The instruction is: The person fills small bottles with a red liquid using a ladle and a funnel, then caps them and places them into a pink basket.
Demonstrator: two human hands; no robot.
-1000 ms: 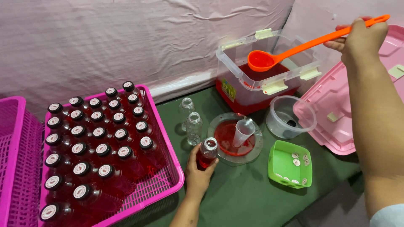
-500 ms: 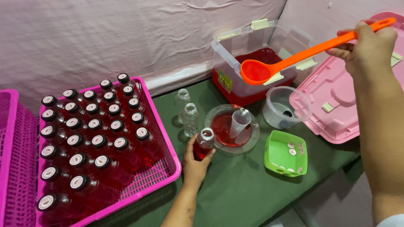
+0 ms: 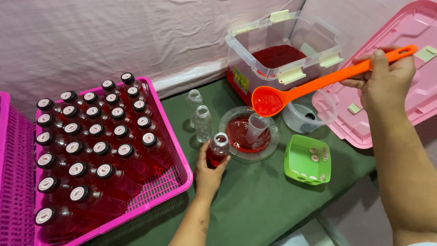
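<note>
My left hand (image 3: 207,169) grips a small clear bottle (image 3: 217,149) partly filled with red liquid, standing on the green cloth beside a round clear dish (image 3: 272,132) of red liquid. A clear funnel (image 3: 256,126) stands in that dish. My right hand (image 3: 383,78) holds an orange ladle (image 3: 318,84) by its handle; the bowl, full of red liquid, hovers just above the funnel. Behind it stands a clear plastic tub (image 3: 282,50) holding red liquid.
A pink crate (image 3: 177,150) at the left holds several capped red bottles. Two empty clear bottles (image 3: 200,119) stand by the dish. A green tray (image 3: 307,160) holds several caps, next to a clear cup (image 3: 306,115). A pink lid (image 3: 409,77) lies at the right.
The ladle has come out of the tub and moved down and towards me, to just above the funnel. My left hand has stayed on the bottle.
</note>
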